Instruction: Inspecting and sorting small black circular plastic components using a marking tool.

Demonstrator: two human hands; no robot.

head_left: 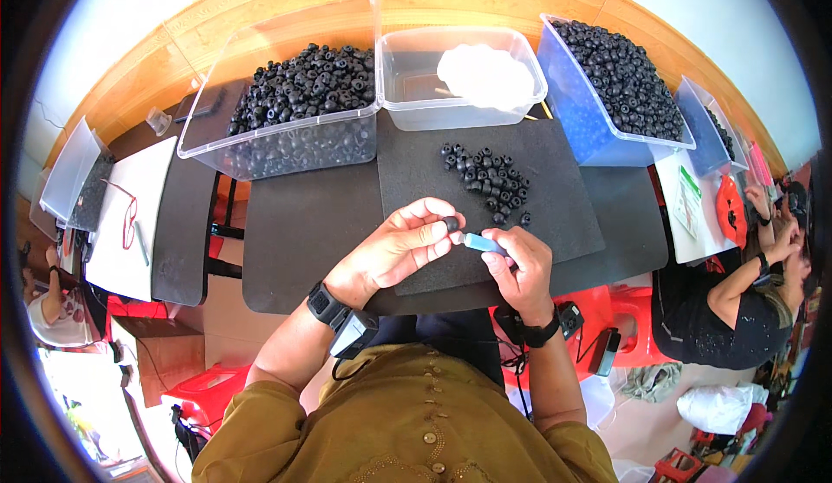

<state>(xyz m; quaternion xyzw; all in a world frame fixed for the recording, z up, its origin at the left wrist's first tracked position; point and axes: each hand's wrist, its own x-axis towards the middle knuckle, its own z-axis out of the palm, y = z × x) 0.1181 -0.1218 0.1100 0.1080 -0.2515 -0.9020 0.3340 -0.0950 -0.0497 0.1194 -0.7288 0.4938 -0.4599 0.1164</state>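
Note:
My left hand (pixel 406 242) pinches a small round black piece (pixel 451 223) between thumb and fingertips, over the near part of a dark mat (pixel 555 184). Close beside it, my right hand (pixel 523 266) grips a short tool with a blue handle (pixel 483 243). The tool's tip points left toward my left fingertips, just below the black piece; its exact kind cannot be made out. Just beyond both hands, a loose heap of similar black pieces (pixel 496 176), some with visible holes, lies on the mat.
Behind the mat stand a see-through bin (pixel 195 147) of black pieces, a tub (pixel 407 117) with a white bundle, and a bluish bin (pixel 576 128) heaped with pieces. Red glasses (pixel 130 227) lie on the left table. Another person (pixel 719 310) sits at the right.

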